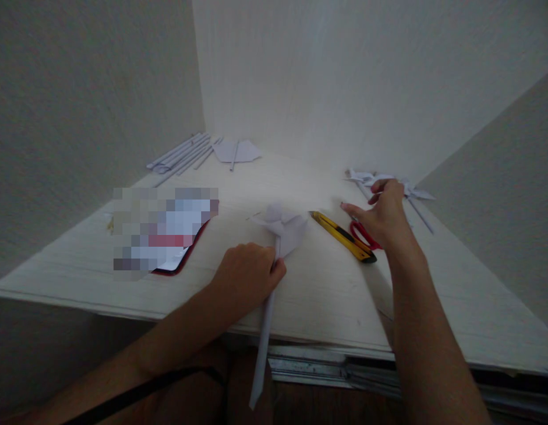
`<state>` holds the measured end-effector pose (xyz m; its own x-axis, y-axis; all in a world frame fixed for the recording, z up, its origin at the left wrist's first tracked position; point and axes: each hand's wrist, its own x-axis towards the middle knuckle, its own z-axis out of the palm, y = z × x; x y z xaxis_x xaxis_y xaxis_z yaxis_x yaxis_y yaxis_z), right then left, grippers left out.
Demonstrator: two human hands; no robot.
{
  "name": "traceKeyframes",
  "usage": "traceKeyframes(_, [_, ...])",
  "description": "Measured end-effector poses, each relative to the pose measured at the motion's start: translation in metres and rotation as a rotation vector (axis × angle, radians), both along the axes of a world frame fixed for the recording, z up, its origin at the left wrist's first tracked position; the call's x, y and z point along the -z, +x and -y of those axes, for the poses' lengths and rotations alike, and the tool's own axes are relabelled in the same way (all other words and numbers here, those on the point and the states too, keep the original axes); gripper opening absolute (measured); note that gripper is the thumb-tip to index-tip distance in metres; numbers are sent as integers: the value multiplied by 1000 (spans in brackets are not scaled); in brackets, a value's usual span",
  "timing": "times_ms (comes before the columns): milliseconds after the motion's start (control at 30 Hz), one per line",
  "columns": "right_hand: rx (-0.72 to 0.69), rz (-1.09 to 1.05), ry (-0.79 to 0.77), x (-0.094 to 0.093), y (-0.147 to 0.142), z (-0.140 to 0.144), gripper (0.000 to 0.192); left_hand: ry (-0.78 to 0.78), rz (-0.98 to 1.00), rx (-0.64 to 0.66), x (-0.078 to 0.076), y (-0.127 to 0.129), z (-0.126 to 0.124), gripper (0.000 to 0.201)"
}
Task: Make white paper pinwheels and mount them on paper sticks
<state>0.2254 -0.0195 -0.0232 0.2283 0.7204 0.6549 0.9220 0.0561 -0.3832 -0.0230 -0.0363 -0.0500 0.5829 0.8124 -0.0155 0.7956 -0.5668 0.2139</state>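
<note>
My left hand (249,273) is closed around the rolled-paper stick of a white paper pinwheel (294,233). The pinwheel's folded blades show above my fist, slightly blurred, and the stick's lower end hangs past the table's front edge. My right hand (384,215) is raised over the right side, thumb and fingers apart, with nothing visible between them. Beneath it are red-handled scissors (361,235), partly hidden by the hand. A yellow box cutter (340,234) lies just left of the scissors. Behind my right hand rest more white paper pinwheels (417,192) with paper sticks.
The white tabletop (238,206) is bounded by walls at the back and sides. A phone (185,236) with a red edge lies at the left, its screen pixelated. Several rolled paper sticks (180,154) and a folded paper piece (245,151) lie at the back left.
</note>
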Motion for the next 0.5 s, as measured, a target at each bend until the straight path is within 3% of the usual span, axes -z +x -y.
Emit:
traceKeyframes(67, [-115, 9, -82, 4, -5, 0, 32, -8, -8, -8, -1, 0, 0, 37])
traceKeyframes(167, [-376, -18, -296, 8, -28, 1, 16, -8, -12, -17, -2, 1, 1, 38])
traceKeyframes(233, [-475, -87, -423, 10, -42, 0, 18, -7, -10, -19, -2, 0, 1, 38])
traceKeyframes(367, [-612, -256, -545, 17, -52, -5, 17, -15, -14, -25, -2, 0, 1, 38])
traceKeyframes(500, [-650, -300, -586, 22, -49, -8, 19, -16, 3, -16, -1, 0, 1, 38])
